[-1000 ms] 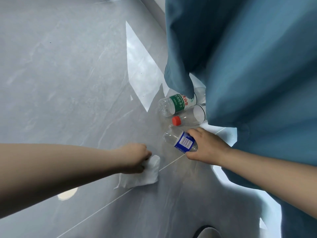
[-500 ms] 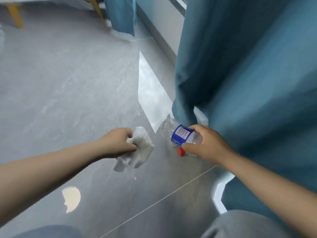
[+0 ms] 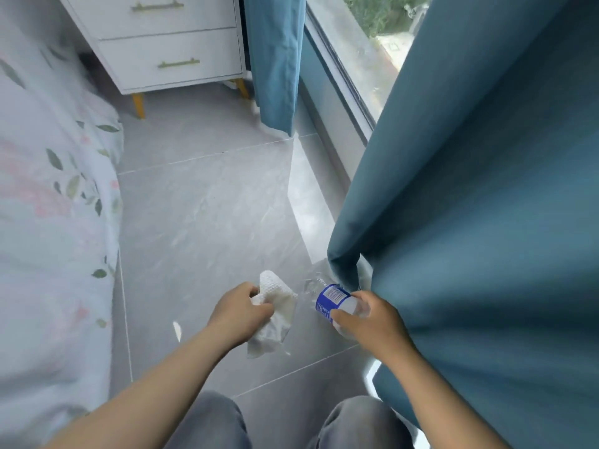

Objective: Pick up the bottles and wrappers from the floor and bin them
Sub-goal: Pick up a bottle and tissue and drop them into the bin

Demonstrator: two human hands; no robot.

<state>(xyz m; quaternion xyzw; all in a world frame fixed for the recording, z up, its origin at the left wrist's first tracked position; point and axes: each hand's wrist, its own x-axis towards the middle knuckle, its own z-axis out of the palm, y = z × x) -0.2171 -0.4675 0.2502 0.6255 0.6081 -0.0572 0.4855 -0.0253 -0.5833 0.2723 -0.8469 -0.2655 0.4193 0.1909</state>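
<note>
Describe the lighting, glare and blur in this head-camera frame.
Head view: daylight enters through the window at upper right; a pale glare patch lies on the floor beside the blue curtain; the bedspread at left is blurred; text on the bottle is too soft to read.

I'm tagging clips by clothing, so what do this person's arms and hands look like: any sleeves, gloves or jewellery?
The left hand and right hand wear no gloves, and no ring, watch or bracelet shows. Both forearms are bare right to the frame's edge, with no sleeve in view. Grey trousers cover the knees.
</note>
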